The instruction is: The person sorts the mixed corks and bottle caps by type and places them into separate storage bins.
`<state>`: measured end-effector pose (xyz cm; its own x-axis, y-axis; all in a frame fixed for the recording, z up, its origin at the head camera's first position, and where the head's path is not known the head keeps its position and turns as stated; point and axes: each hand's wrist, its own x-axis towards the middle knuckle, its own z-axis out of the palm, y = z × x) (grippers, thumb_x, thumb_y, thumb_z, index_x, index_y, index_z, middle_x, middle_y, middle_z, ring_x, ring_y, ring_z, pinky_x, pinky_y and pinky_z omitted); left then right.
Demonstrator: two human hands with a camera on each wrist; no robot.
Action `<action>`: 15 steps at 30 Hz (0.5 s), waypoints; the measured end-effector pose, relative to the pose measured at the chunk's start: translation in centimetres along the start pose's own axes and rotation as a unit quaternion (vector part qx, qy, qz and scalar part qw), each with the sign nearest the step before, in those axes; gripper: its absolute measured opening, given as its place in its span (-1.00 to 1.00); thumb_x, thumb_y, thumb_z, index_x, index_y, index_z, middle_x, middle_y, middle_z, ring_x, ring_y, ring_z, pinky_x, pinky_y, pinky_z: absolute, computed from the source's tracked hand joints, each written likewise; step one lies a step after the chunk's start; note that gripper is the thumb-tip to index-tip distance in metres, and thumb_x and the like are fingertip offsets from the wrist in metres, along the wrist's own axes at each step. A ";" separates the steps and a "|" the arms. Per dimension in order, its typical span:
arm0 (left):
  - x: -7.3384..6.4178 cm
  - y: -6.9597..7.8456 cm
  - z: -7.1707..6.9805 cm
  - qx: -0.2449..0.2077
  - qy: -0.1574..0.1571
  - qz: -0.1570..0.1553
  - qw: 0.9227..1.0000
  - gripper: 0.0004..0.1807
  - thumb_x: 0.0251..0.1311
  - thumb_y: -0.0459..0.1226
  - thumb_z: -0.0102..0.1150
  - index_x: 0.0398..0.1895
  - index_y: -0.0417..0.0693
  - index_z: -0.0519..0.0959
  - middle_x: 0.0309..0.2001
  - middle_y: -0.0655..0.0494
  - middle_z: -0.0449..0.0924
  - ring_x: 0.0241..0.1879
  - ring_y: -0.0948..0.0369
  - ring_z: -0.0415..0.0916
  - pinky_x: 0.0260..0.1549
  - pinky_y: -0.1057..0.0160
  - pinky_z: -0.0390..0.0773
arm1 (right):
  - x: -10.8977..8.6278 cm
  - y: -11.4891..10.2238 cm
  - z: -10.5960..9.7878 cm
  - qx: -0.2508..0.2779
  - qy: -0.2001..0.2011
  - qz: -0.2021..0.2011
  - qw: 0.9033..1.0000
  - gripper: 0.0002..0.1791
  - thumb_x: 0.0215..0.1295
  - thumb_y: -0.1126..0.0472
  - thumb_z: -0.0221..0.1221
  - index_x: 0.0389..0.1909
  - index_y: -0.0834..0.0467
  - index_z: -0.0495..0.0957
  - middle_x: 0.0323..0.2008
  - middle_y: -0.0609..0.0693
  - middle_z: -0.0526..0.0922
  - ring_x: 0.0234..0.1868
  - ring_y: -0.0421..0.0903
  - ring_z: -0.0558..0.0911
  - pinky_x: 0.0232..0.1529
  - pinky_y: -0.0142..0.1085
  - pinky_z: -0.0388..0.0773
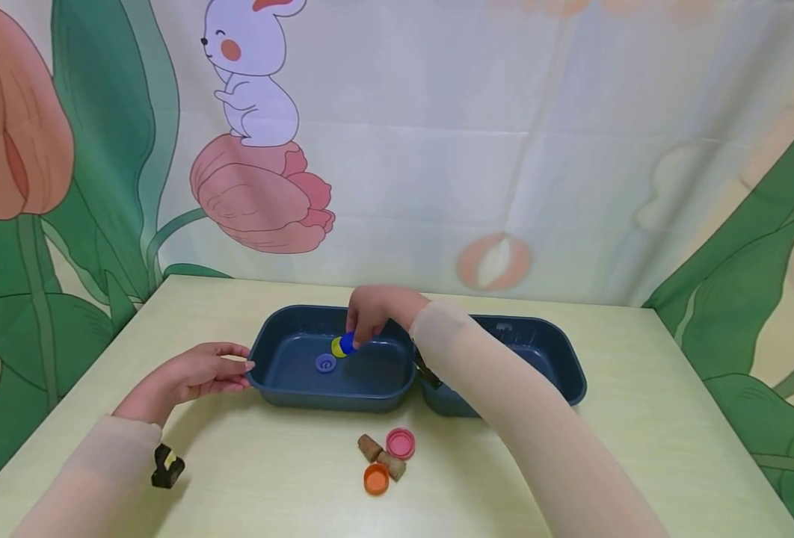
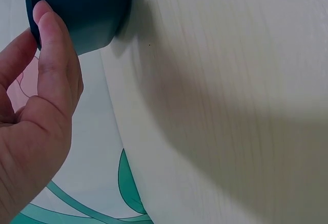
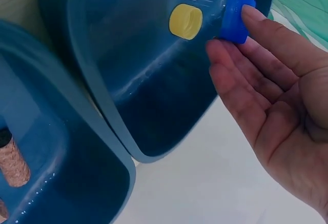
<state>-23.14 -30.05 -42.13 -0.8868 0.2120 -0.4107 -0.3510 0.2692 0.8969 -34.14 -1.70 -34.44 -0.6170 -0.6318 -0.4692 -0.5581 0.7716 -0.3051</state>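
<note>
“One left tray [image 1: 330, 398] and one right tray [image 1: 451, 405], both dark blue, close together on a pale surface [image 1: 639, 433]. Contents?”

“In the left tray, a purple cap [image 1: 326, 363] and a yellow cap [image 3: 182, 21]. In the right tray, at least one cork [image 3: 14, 166], visible in the right wrist view.”

“State of the hands?”

“Right hand [image 1: 375, 306]: grasping a blue cap [image 3: 233, 21], pinched between thumb and fingertips. Left hand [image 1: 210, 371]: gripping the left tray by the rim at its left end.”

“Exact place of the blue cap?”

“Over the left tray's interior, just beside the yellow cap. Impossible to tell whether touching the bottom.”

“Likely feel?”

“Probably very light, stiff plastic; unlikely to break, but small and perhaps a little slippery. Best taken by opposite sides of its wall, thumb against fingertips, with a mild squeeze.”

“And nearer, on the surface?”

“Two corks [image 1: 370, 447], a pink cap [image 1: 400, 443] and an orange cap [image 1: 376, 479], clustered in front of the left tray's right end. Corks likely light and grippy, best held round the middle.”
</note>
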 end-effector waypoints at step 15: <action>0.0 0.0 -0.1 0.001 0.001 -0.005 1.000 -0.64 0.51 -0.33 0.03 0.21 -0.35 0.26 -0.39 0.18 0.69 -0.37 0.33 0.68 -0.24 0.41 0.75 | 1.9 -1.0 1.0 -0.003 -0.042 0.049 0.998 -0.66 0.34 0.17 0.36 0.09 0.18 0.69 0.00 0.08 0.78 -0.15 -0.13 0.72 0.01 -0.35 0.72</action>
<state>-23.17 -30.11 -42.12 -0.8840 0.2071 -0.4190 -0.3592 0.2727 0.8925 -34.17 -3.63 -35.85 -0.6204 -0.5456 -0.5634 -0.5017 0.8282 -0.2496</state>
